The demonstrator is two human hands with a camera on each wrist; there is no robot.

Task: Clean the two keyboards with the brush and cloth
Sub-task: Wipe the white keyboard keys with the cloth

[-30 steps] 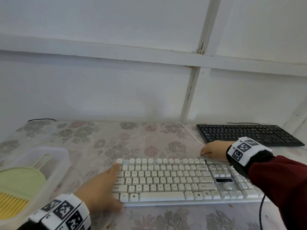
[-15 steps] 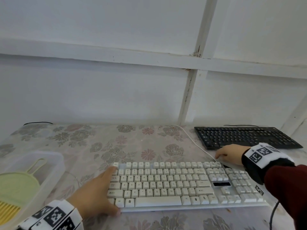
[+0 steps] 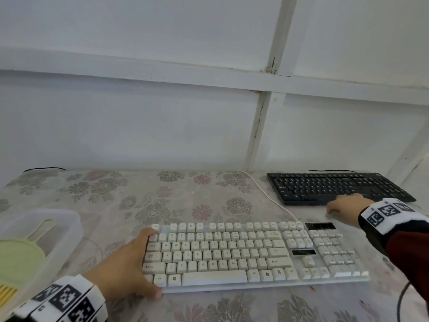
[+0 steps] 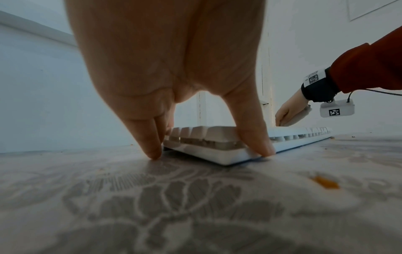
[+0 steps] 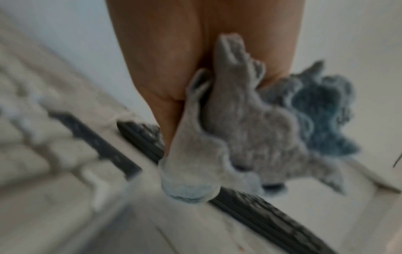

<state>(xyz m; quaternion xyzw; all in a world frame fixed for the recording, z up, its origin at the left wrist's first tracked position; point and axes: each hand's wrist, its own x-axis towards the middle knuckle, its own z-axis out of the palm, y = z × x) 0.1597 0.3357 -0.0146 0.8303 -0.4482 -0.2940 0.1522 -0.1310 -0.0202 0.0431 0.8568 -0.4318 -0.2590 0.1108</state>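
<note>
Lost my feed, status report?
Left hand grips white keyboard end. Right hand holds cloth near black keyboard. Brush in tub.

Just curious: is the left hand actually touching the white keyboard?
Touching. The left wrist view shows the left hand with its thumb and fingers pressed against the white keyboard's end.

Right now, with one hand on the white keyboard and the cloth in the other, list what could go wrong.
1. The white cable runs across the table beside the black keyboard; the right hand, gripping the cloth, could snag it.
2. The left hand holds only the left end of the white keyboard, so hard wiping at the far end may pivot it.
</note>
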